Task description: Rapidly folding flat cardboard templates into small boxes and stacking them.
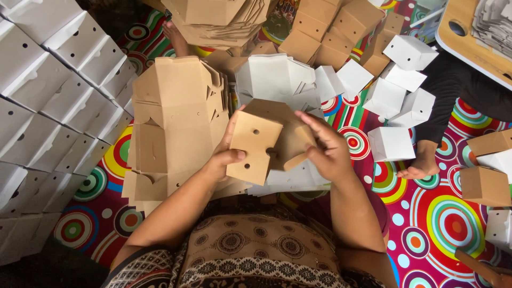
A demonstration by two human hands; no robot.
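I hold a half-folded brown cardboard box [266, 140] with small round holes in front of me. My left hand [226, 152] grips its left flap, thumb on the front panel. My right hand [326, 149] grips the right side, fingers curled over a folded flap. Under the box lies a heap of flat white box blanks [277, 80]. A tall stack of flat brown blanks [176, 122] sits just to the left of my left hand.
Rows of folded white boxes [53, 101] fill the left side. More white boxes [397, 90] and brown boxes [330, 26] lie at the back and right on a colourful circle-pattern mat [442, 213]. Another person's leg and foot [421, 165] rests at right. A wooden table edge [469, 42] shows top right.
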